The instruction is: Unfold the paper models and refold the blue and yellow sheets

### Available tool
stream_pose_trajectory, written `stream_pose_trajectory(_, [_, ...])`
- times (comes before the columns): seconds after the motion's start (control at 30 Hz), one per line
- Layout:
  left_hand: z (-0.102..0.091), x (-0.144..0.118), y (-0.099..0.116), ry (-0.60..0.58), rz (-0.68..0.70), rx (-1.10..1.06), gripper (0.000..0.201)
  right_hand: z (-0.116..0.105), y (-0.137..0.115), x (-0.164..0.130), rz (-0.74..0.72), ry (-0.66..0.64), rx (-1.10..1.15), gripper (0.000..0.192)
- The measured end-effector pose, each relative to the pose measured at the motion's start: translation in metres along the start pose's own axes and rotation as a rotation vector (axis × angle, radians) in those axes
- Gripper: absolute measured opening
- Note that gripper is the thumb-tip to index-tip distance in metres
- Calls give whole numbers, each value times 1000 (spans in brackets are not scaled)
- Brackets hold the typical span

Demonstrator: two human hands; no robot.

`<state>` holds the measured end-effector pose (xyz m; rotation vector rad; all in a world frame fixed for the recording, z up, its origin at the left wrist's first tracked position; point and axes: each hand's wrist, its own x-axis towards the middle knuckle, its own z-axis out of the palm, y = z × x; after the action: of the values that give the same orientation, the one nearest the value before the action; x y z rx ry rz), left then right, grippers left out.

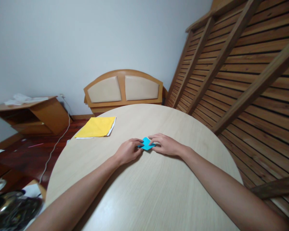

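Left grip (129,152): pinching blue paper (147,145) at left
Right grip (168,145): holding its right side
Yellow stack (96,126): lying at far-left edge of surface (156,195)

1. Blue folded paper (146,145): lies on the round table (159,189), between both hands.
2. Left hand (129,150): thumb and fingers close on the paper's left side.
3. Right hand (166,144): fingertips touch the paper's right side; pinch not clear.
4. Yellow sheet (96,127): lies beyond and left of the grip, well apart from it; white paper (112,126) shows beneath its edge.
5. Headboard (122,88): stands straight beyond the grip, past the table's far edge.
6. Slatted wooden panel (236,77): rises right of the grip.
7. Low cabinet (51,117): stands far left of the grip.
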<state>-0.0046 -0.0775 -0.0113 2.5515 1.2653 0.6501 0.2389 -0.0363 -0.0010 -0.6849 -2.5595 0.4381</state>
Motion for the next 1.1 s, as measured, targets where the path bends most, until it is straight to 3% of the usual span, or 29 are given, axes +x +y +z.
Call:
stream_pose_trajectory(0.2, [-3,-3,4,-19,21,55,19,-2,-6,1,24,-36,41,20])
stream_pose_trajectory(0.53, [-9,-2,7,-67,89,11,23,-3,-11,-2,89,-89,27,39])
stream_pose_trajectory(0.77, [-7,-2,0,-63,109,35,28,-1,-10,-2,-15,-66,-37,25])
stream_pose_trajectory(1.1, [-5,-1,-2,-77,162,44,28,-3,-16,0,3,-91,-73,27])
